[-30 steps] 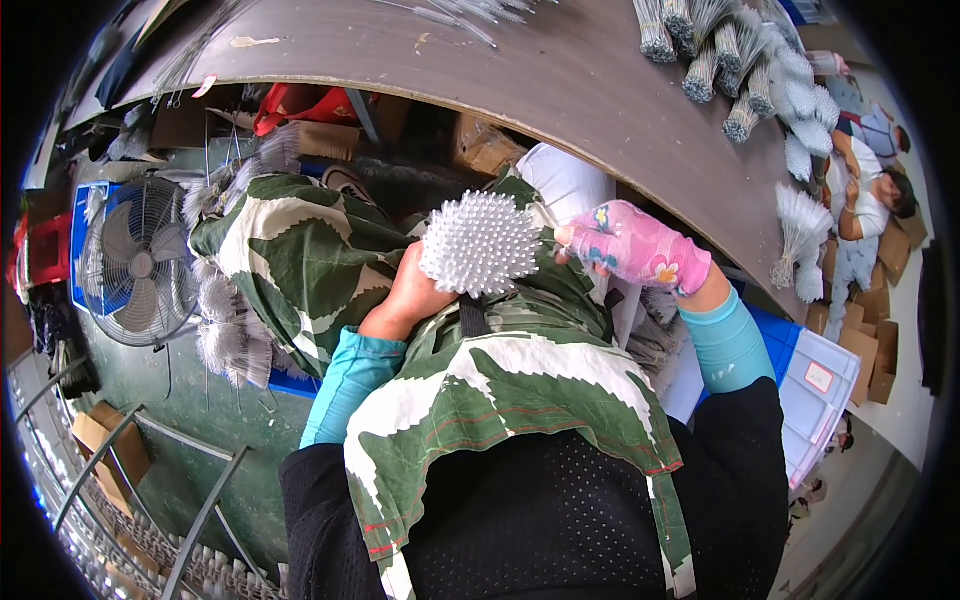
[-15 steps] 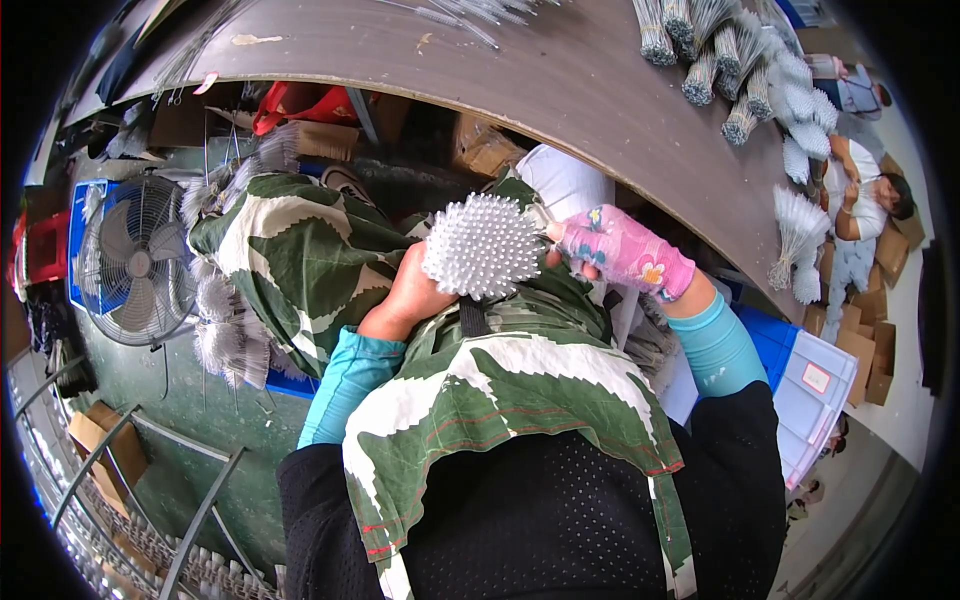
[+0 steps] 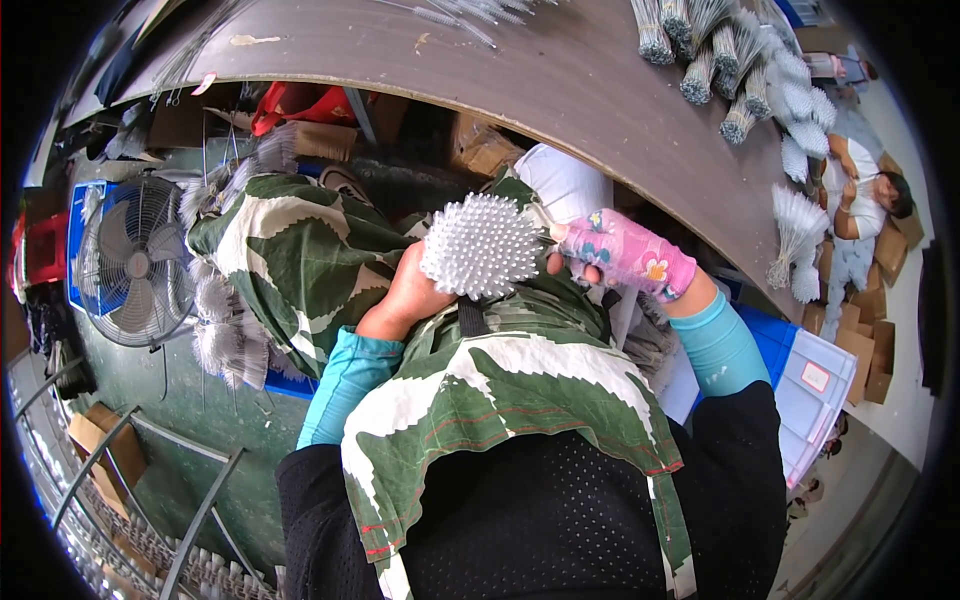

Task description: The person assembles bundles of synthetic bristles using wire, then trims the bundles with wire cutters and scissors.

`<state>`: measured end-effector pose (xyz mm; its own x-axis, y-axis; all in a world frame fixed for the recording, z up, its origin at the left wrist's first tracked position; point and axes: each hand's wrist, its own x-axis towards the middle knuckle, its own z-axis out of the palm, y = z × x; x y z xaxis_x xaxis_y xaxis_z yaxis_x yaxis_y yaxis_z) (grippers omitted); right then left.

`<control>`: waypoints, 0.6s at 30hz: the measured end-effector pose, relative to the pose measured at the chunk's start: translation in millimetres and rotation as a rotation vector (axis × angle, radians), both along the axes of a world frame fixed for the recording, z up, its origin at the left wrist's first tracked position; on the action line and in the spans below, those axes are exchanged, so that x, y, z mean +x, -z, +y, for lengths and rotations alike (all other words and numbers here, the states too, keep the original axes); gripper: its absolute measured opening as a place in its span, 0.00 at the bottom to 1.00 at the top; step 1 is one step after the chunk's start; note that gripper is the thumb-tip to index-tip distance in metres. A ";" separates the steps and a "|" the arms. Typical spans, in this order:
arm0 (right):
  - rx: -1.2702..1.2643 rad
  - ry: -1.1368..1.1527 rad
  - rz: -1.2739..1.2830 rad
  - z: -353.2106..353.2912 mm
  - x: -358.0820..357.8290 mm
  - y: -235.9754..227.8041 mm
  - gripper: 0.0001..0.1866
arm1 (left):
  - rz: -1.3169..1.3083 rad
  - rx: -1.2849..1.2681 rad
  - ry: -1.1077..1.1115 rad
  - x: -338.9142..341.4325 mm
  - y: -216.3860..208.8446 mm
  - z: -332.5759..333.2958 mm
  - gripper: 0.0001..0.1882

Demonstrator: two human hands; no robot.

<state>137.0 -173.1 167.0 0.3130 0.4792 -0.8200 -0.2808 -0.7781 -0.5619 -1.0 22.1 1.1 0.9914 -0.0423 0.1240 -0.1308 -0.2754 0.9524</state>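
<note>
Left hand (image 3: 408,290) grips spiky white bundle (image 3: 480,245); pink-gloved right hand (image 3: 625,252) curls just beside, can't tell if holding.

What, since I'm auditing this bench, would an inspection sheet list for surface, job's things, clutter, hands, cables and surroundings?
Surface: brown table, with a pale patch at left.
Job's things: white spiky bundle, held over the lap.
Clutter: wire bundles at the table's right; loose brushes near its far edge.
Left hand: bare, holding the spiky bundle's left side.
Right hand: pink glove, fingertips exposed; grip unclear.
Cables: nothing clearly seen.
Surroundings: fan left, crate right, person beyond the table.
</note>
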 end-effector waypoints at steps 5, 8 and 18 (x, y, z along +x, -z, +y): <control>-0.028 0.083 0.051 -0.2 0.0 1.9 0.17 | 0.147 -0.215 -0.013 -1.0 -11.4 -0.8 0.19; 0.026 0.198 0.110 -5.9 -3.5 9.4 0.17 | 0.117 -0.158 -0.027 -0.5 -13.1 -1.9 0.18; 0.008 0.234 0.162 -11.8 -11.6 3.5 0.20 | 0.100 -0.283 -0.009 1.4 16.0 -7.4 0.18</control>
